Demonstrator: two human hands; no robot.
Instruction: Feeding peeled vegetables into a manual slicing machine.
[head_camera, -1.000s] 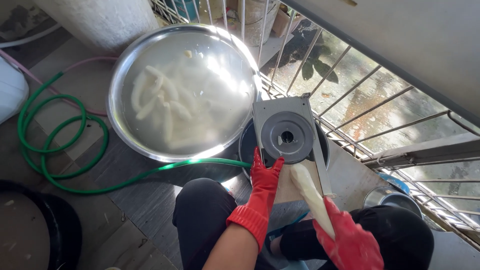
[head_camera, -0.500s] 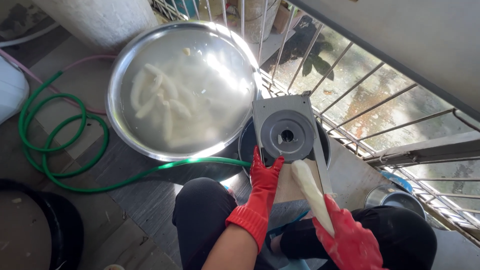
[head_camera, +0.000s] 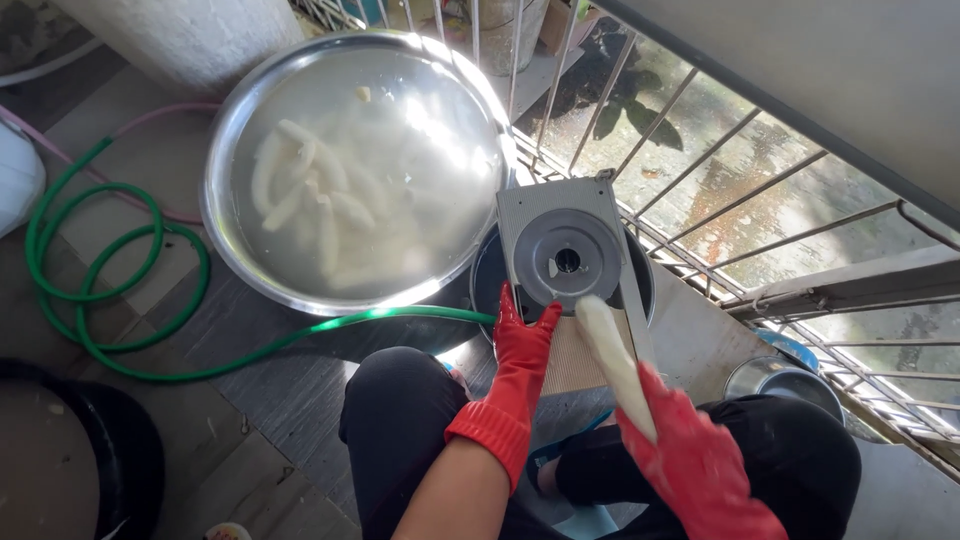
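Observation:
A grey slicer board (head_camera: 520, 205) with a round metal blade disc (head_camera: 566, 260) lies across a dark pot (head_camera: 487, 280). My left hand (head_camera: 523, 345), in a red rubber glove, grips the slicer's lower left edge. My right hand (head_camera: 690, 465), also in a red glove, holds a long peeled white root (head_camera: 610, 360) by its lower end. The root's tip rests on the ribbed part of the slicer just below the disc.
A big steel basin (head_camera: 230, 150) of water holds several peeled white roots (head_camera: 320, 215). A green hose (head_camera: 120, 290) coils on the tiled floor to the left. A metal railing (head_camera: 700, 170) runs behind the slicer. A small steel bowl (head_camera: 790, 385) sits at the right, a black tub (head_camera: 70, 460) at lower left.
The right hand has pushed the white root slightly up the slicer toward the blade disc. The left hand still holds the slicer's edge. The view has shifted a little.

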